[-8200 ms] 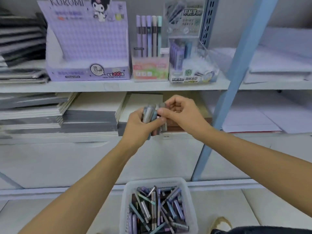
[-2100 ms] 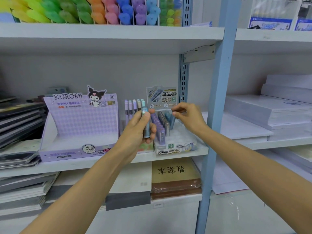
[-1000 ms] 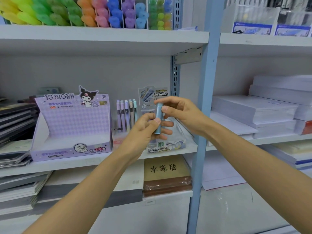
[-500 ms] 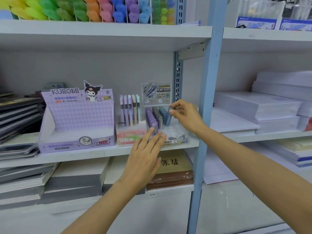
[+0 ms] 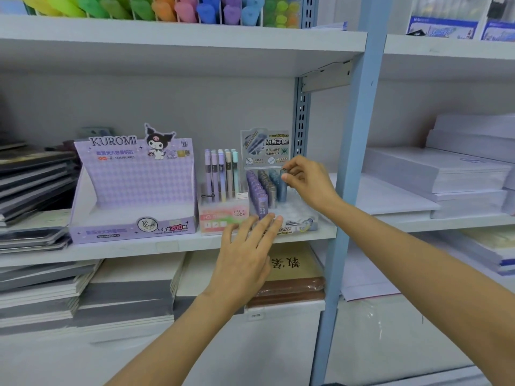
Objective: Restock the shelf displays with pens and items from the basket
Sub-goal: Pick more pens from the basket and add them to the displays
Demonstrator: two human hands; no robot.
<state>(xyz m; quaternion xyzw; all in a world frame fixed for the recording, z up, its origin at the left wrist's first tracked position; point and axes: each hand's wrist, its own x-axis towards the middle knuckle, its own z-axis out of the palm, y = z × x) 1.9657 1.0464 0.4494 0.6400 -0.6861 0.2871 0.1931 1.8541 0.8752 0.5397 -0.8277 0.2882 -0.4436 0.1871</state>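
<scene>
The right hand (image 5: 306,183) pinches the top of the upright blue-grey plastic tube (image 5: 282,193) (long axis vertical); the left hand (image 5: 245,254), grip released, waits lower left.

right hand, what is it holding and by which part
The right hand pinches a blue tube by its top end, as it stands in the clear display. The left hand holds nothing.

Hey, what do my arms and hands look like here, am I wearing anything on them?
The left forearm and right forearm are bare to the frame edge, no sleeves in view. The left hand and right hand wear no gloves; no ring, watch or bracelet shows.
</scene>
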